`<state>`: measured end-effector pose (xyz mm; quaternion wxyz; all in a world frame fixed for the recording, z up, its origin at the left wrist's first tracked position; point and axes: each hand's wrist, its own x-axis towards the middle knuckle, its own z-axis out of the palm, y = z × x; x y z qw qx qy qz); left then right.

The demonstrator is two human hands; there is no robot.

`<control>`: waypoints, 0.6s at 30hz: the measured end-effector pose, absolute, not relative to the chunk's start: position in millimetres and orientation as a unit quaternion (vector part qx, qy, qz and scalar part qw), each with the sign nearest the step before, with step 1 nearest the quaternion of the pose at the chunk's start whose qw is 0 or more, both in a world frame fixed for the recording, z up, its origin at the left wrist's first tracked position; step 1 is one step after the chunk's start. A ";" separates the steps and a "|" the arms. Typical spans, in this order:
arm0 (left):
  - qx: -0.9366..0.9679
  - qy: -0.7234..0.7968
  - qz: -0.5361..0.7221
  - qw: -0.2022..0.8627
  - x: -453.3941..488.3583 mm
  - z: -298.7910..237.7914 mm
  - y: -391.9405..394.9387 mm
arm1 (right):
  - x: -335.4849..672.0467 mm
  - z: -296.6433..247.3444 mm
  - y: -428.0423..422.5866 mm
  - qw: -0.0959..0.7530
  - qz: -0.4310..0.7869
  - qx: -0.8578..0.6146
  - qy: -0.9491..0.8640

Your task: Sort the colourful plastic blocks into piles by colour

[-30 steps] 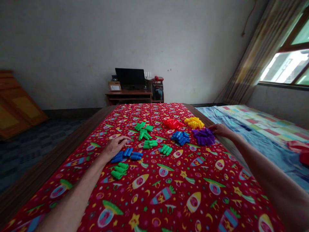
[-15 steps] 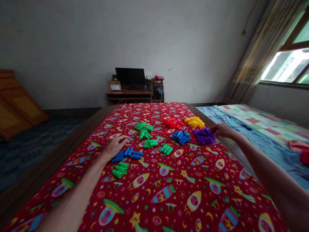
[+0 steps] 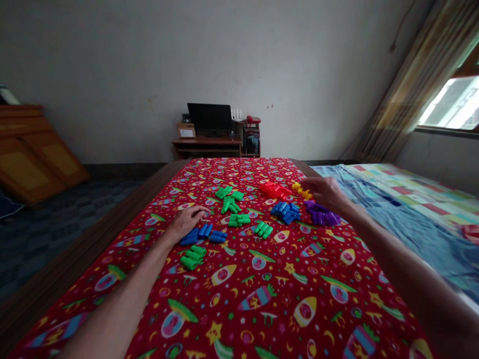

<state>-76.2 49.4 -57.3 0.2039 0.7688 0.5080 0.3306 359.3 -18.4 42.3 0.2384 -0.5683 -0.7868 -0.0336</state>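
My left hand (image 3: 189, 219) rests on the red patterned cloth with loosely bent fingers and nothing visible in them. Just in front of its wrist lie blue tube-shaped plastic pieces (image 3: 205, 230), with green pieces (image 3: 193, 257) nearer to me. Over at the right, my right hand (image 3: 325, 192) is above the pile of yellow pieces (image 3: 301, 190) and covers part of it. Its fingertips are smeared by motion, so whether they grip a piece cannot be made out. Purple pieces (image 3: 324, 214) lie just below that hand.
Red pieces (image 3: 275, 189), a second blue pile (image 3: 286, 211) and several green clusters (image 3: 238, 220) lie mid-table on the cloth (image 3: 254, 299). A bed (image 3: 396, 214) adjoins the right side. Beyond the table stands a desk (image 3: 205, 141) with a monitor (image 3: 210, 117).
My right hand has moved from the right edge of the purple pile forward and left to the yellow pile. My left hand stays beside the blue pieces. The view has turned slightly left.
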 end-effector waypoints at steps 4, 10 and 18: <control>0.763 0.513 0.332 0.211 -73.6 -55.6 46.5 | 268.7 25.1 -29.9 0.194 0.045 -0.384 -0.902; 0.763 0.501 0.337 0.230 -73.4 -57.2 47.1 | 190.1 -31.5 -13.4 0.124 -0.015 -0.363 -0.923; 0.763 0.503 0.339 0.222 -74.5 -60.8 49.1 | 207.2 -25.4 -22.3 0.195 0.066 -0.366 -0.908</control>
